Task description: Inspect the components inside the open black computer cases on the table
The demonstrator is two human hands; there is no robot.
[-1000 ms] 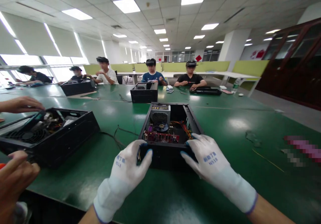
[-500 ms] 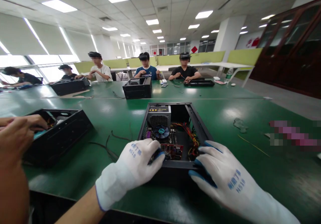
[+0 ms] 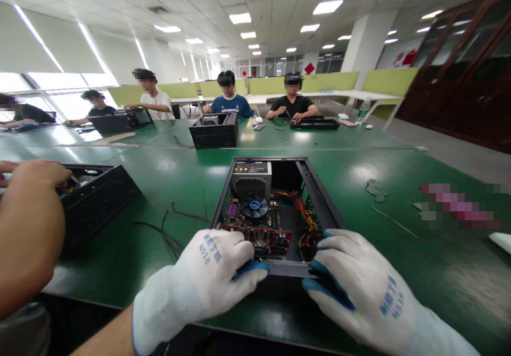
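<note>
An open black computer case (image 3: 324, 193) lies in front of me on the green table. My left hand (image 3: 215, 271), in a white glove with blue fingertips, curls over its near left edge, thumb along the front rim. Gloved the same way, my right hand (image 3: 359, 279) grips the near right corner, thumb below the rim. Inside are a power supply (image 3: 251, 181), a round cooling fan (image 3: 254, 206), a red circuit card (image 3: 275, 237) beside my left fingers, and red and yellow cables (image 3: 300, 212) at the right.
At left, a co-worker's arm (image 3: 35, 228) reaches into another black case (image 3: 101, 196). Black cables (image 3: 162, 233) lie between the cases. A crumpled plastic bag (image 3: 376, 190) and a thin yellow strip (image 3: 395, 222) lie at right. Several people sit across the green table (image 3: 179, 167).
My left fingers have drawn back from over the red card toward the front edge, uncovering more of it. My right hand keeps its place on the corner. The head view has shifted slightly.
</note>
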